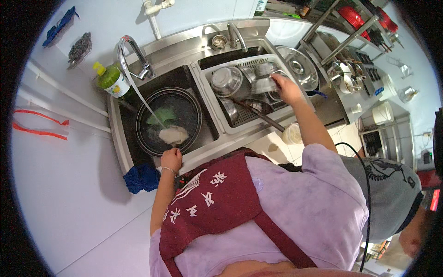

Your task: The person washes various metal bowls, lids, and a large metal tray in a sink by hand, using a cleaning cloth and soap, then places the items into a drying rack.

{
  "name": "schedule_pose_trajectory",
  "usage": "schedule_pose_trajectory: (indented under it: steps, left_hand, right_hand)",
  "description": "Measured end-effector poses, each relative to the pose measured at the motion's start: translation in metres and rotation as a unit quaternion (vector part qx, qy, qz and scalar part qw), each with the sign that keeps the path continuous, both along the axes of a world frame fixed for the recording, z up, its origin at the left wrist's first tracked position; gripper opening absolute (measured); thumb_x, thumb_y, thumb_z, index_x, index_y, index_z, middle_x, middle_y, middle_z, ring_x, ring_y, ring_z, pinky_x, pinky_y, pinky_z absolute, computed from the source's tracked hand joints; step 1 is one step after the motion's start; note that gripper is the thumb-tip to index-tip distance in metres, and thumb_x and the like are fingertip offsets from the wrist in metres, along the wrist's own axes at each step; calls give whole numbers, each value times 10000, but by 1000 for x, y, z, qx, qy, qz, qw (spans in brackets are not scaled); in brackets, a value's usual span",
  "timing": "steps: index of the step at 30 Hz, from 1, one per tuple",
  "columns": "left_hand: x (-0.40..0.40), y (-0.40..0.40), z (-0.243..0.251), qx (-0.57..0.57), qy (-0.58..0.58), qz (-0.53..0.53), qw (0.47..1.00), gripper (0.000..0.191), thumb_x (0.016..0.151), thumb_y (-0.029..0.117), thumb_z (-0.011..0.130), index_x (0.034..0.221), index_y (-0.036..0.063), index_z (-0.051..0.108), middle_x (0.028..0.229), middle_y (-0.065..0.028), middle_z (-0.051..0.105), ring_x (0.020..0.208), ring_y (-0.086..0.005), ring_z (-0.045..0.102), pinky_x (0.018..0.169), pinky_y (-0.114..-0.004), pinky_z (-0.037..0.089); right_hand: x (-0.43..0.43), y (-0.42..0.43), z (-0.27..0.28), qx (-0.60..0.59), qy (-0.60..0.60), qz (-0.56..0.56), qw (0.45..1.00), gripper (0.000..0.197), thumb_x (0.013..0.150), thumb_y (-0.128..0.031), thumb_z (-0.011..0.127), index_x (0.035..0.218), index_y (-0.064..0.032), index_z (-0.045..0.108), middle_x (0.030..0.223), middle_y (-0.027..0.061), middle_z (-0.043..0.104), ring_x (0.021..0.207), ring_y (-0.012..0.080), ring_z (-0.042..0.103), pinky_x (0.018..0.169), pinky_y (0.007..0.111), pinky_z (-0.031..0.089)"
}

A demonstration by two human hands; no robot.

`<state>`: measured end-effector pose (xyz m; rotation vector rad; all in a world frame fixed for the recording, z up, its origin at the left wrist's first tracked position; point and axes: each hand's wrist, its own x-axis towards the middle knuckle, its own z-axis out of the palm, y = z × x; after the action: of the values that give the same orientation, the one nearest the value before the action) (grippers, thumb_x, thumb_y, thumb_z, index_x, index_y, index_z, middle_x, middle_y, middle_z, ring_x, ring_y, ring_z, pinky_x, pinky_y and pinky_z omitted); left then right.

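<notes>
My left hand (172,160) is closed at the near rim of a dark round pan (145,138) in the left sink basin; what its fingers grip is hard to make out. A pale cloth or sponge (173,135) and something green (161,116) lie in the pan's water, under a stream from the tap (133,52). My right hand (285,88) holds the edge of a metal bowl (264,85) over a grey plastic rack (226,126) in the right basin. Other metal bowls (226,81) and a long-handled ladle (258,114) lie in that rack.
A green soap bottle (114,81) stands left of the tap. A dark blue cloth (142,178) hangs at the sink's near left corner. Right of the sink are a large metal lid (299,67), a white bucket (292,134) and a steel counter (341,100). Another person (387,197) stands close at the right.
</notes>
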<state>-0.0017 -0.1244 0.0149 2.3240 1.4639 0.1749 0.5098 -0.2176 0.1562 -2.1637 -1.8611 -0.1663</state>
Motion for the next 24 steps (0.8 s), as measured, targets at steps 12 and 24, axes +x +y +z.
schedule_pose_trajectory:
  steps: [12, 24]
  left_hand:
    - [2, 0, 2, -26, 13, 6, 1000, 284, 860, 280, 459, 912, 76, 650, 869, -179, 636, 843, -349, 589, 773, -442, 459]
    - [4, -1, 11, -57, 28, 11, 998, 293, 863, 278, 448, 905, 59, 638, 881, -187, 630, 850, -355, 585, 777, -447, 456]
  right_hand:
    - [-20, -45, -43, -94, 90, -79, 988, 842, 628, 25, 655, 1357, -174, 284, 1325, 118, 382, 1169, 321, 441, 951, 382, 405]
    - [19, -26, -44, -274, 139, -34, 951, 933, 605, -99, 757, 1375, -157, 233, 1266, 229, 450, 1100, 380, 499, 916, 414, 431]
